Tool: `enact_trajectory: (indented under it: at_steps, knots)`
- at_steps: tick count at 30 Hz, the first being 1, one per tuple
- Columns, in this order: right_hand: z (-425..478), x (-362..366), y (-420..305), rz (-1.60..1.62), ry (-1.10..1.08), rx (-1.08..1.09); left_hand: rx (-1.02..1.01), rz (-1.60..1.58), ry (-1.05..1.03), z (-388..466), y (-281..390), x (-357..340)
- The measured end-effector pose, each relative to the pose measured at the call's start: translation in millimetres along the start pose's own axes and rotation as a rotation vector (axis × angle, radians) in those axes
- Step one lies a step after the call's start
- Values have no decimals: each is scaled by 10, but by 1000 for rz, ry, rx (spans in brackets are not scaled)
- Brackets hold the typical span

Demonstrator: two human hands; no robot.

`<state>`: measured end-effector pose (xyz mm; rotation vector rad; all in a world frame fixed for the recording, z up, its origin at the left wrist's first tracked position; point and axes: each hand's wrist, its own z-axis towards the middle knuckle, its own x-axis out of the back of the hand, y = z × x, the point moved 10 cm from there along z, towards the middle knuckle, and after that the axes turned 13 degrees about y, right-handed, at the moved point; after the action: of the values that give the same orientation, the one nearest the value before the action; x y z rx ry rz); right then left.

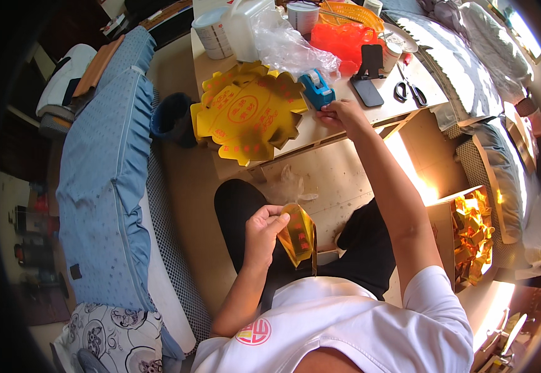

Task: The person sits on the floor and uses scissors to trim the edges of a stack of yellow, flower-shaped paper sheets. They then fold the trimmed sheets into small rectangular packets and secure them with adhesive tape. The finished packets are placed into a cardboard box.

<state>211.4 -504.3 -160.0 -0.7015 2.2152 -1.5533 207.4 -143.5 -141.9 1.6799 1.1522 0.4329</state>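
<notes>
Between the thumb and fingers of my left hand (262, 232) is a folded gold paper piece (298, 235) with red printed characters, held above my lap. Part of it hangs down in a narrow strip. My right hand (342, 115) reaches to the table's front edge, its fingertips at the near end of a blue tape dispenser (317, 88) with a roll of clear tape. Whether these fingers pinch tape or only touch the dispenser is hard to see. Just left of the dispenser, flat gold paper cutouts (247, 112) with scalloped edges and red print overhang the table (280, 151).
Scissors (410, 88) and a black phone stand (368, 77) are on the table's right. Plastic bags (289, 44), tubs (212, 32) and an orange basket (354, 16) crowd the back. A carton (443, 233) of folded gold pieces sits at my right, a blue-covered sofa (102, 186) at left.
</notes>
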Motion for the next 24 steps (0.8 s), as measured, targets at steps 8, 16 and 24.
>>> enact_trajectory:
  at_steps: [8,16,24]
  knots:
    - [-1922,-590,-23,-57,-479,237,-53,28,68,126,51,100]
    - [-2862,-799,16,-548,-495,451,-141,133,51,83,86,-63]
    - [-2827,-796,-3,-687,-349,559,-288,289,85,-27,230,-184]
